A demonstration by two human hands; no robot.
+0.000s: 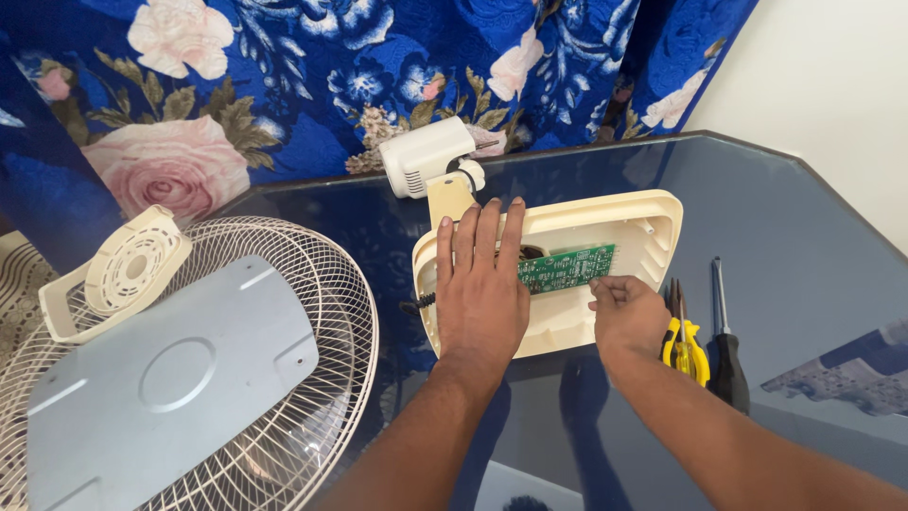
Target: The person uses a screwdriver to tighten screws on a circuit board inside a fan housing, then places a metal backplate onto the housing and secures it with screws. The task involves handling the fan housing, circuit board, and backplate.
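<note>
at the lower centre of the frame, both forearms reach up from the bottom edge over a dark glass table [804, 246]. the left hand [480, 284] lies flat, palm down, fingers straight and close together, pressing on the left half of an opened cream fan base housing [643, 232]. the right hand [627, 314] is curled narrow at the lower right edge of the housing, fingertips pinched at the lower right corner of a green circuit board [567, 268]; whether it grips a small part cannot be told. the board sits inside the housing, between the two hands, touching the left fingertips' side. just right of the right hand lie yellow-handled pliers [686, 345] and a black-handled screwdriver [726, 355], side by side. at the lower left, a grey metal plate [161, 378] rests on a white wire fan guard [331, 312], with a cream round vented cover [128, 270] above it. beyond the housing, at upper centre, stands the white fan motor casing [426, 156] against a blue floral curtain [312, 85].
</note>
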